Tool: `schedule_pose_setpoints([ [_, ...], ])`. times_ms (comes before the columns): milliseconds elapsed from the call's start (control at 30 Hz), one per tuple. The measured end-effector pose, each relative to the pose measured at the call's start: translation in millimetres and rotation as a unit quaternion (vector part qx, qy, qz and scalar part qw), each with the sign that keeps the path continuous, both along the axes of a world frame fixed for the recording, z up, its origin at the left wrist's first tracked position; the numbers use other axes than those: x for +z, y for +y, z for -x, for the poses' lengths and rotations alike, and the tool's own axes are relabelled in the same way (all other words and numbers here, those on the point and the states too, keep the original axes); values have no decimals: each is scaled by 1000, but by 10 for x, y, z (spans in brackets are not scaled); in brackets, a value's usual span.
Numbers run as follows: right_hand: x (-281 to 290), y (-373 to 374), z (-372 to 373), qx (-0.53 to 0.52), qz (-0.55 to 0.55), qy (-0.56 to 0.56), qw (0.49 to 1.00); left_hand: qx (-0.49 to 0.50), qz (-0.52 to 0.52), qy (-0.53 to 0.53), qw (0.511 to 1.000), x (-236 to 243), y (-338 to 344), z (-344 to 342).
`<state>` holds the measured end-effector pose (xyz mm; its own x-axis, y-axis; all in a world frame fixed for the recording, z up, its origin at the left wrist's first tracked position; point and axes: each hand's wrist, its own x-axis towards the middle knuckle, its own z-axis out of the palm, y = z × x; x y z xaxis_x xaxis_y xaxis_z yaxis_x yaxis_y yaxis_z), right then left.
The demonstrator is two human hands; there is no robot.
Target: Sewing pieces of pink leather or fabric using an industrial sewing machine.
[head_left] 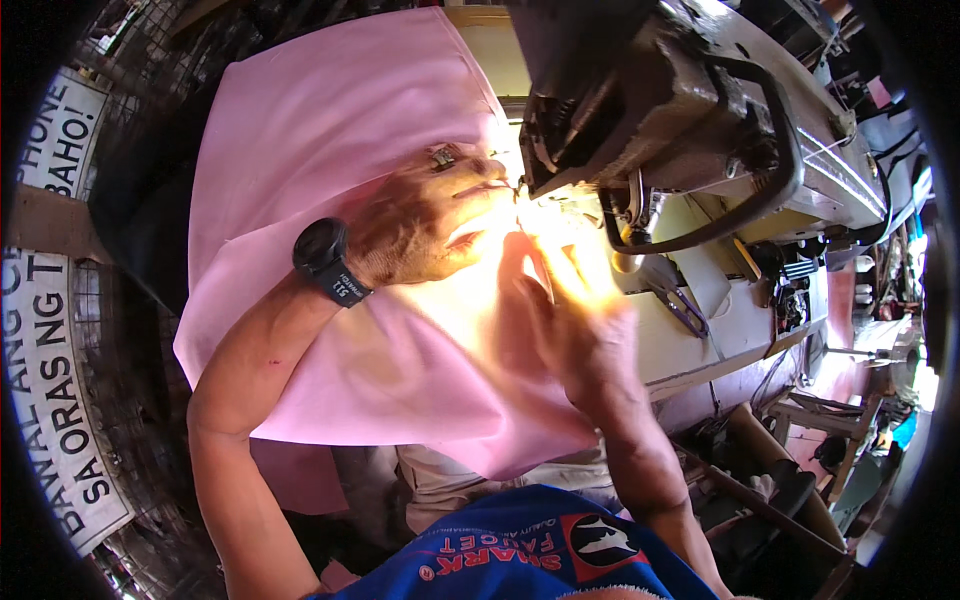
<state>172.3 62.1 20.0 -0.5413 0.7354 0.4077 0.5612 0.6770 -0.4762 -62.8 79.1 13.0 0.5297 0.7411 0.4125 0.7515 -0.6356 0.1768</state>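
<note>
1. Grip, head view: left hand (420, 220) lies back-up on the pink cloth (420, 375), fingers bent and bunched toward the machine; tips wash out in glare, so can't tell if it pinches or just presses.
2. Right hand (585, 320) comes at the cloth from the other side, fingers reaching forward toward the same bright patch. Contact ends are overexposed; can't tell pinch from flat press.
3. Cloth position: spread under the left hand and forearm, far part running up beside the machine, near edge hanging in folds over the person's lap. Brightest spot sits between both hands.
4. Sewing machine (660, 110): dark head above and right of the hands, its lower end just beside the left fingertips. Black curved bar (790, 160) loops out on its right side.
5. White tabletop (735, 325) right of the right hand; purple-handled snips (692, 318) lie on it, apart from both hands.
6. Worn: black watch (321, 250) on left wrist, ring (442, 156) on left hand, blue shirt (490, 545) at the lower edge.
7. Far left: white signs (75, 400) with dark lettering against wire mesh.
</note>
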Motion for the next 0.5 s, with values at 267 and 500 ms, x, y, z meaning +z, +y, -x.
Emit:
schedule_pose_setpoints([
  [267, 306, 13, -1373, -132, 82, -197, 968, 127, -110, 25, 986, 25, 323, -46],
  [500, 237, 288, -943, -26, -54, -176, 983, 120, -78, 31, 989, -272, 664, 85],
])
